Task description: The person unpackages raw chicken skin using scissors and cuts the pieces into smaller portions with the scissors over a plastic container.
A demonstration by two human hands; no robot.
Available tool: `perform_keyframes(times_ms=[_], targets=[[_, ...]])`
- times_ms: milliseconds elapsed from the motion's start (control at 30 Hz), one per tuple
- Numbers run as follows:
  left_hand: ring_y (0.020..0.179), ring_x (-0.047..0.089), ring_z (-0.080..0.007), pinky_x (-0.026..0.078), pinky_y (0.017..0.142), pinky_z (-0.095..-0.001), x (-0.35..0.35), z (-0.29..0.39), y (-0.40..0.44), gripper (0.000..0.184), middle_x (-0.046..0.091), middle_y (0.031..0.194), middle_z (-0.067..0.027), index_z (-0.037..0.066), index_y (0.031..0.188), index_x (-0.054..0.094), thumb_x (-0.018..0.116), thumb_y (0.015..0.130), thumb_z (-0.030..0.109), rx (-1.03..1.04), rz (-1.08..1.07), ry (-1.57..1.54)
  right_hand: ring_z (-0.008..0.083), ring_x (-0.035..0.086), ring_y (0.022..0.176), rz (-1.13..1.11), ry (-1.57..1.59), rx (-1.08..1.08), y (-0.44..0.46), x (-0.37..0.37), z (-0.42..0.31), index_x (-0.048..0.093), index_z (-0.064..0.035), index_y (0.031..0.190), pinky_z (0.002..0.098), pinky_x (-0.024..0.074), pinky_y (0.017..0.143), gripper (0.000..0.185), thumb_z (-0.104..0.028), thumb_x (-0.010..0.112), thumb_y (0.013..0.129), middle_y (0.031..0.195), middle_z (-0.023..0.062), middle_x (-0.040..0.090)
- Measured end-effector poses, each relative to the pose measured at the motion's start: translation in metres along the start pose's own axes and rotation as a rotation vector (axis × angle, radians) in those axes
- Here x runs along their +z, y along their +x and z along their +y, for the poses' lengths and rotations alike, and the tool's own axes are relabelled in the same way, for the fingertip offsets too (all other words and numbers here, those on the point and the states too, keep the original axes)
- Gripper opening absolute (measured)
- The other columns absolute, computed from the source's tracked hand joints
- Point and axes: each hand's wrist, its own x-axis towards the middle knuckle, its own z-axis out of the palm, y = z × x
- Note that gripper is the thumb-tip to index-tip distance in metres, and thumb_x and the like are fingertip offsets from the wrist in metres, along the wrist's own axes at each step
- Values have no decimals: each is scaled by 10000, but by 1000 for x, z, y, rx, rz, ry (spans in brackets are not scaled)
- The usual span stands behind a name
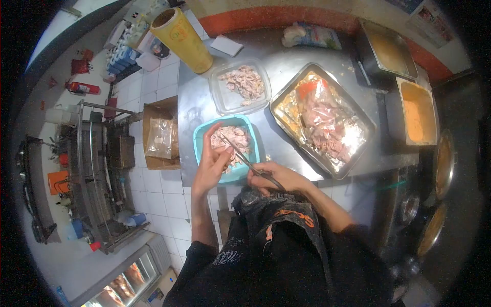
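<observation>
My right hand (265, 176) is closed round the handles of a pair of scissors (240, 154), its blades pointing up and left over a turquoise tub (254, 134). Small pieces of pale pink meat (232, 138) lie in the tub. At the tub's left side is my left hand (212, 161), its fingers stretched upward and the thumb bent beside the blades. Whether any meat lies against its palm is hidden. Behind the tub, a clear plastic container (215, 97) holds more cut meat (245, 84).
A metal tray (360, 158) with large meat (322, 112) under clear plastic stands right. A yellow film roll (184, 43) stands upright at the back left. Deep metal pans (417, 112) sit at the far right. An open cardboard box (161, 135) is beyond the steel table's (286, 158) left edge.
</observation>
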Motion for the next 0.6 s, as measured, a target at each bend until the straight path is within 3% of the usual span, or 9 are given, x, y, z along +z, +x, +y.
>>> perform_keyframes(times_ms=[100, 300, 400, 467, 600], targets=[[590, 411, -42, 307, 538, -215, 2, 3, -3, 679, 533, 701, 12, 114, 1570, 206, 589, 1010, 107, 39, 9, -33, 97, 546, 585, -5, 27, 24, 0, 0, -2, 604, -3, 1046, 259, 441, 540, 214, -216, 592, 1031, 679, 18, 553], [607, 415, -33, 316, 526, -208, -8, -6, -3, 502, 527, 716, 23, 70, 1494, 397, 591, 1036, 145, -47, -145, -227, 99, 550, 560, -59, 74, -54, -5, -2, -3, 602, 12, 1031, 249, 439, 516, 189, -175, 570, 1025, 668, 21, 561], [630, 421, -29, 310, 520, -205, -17, -25, -2, 315, 509, 744, 31, 40, 1343, 513, 565, 1057, 161, -77, -253, -310, 102, 555, 564, -105, 73, -79, -7, -5, -4, 602, 19, 1034, 252, 444, 520, 208, -186, 572, 1019, 660, 31, 568], [639, 418, -27, 313, 527, -202, -14, -31, -3, 209, 492, 758, 39, 40, 1218, 536, 551, 1069, 186, -86, -200, -324, 106, 559, 568, -92, 67, -90, -9, -4, -5, 602, 20, 1038, 255, 449, 525, 233, -211, 580, 1017, 655, 39, 572], [663, 414, -24, 332, 557, -198, 5, -23, -3, 214, 466, 780, 50, 55, 1057, 521, 515, 1090, 266, -134, -50, -201, 115, 567, 580, -84, 134, -120, -7, -1, -5, 602, 19, 1029, 261, 458, 536, 275, -255, 584, 1020, 669, 43, 578]])
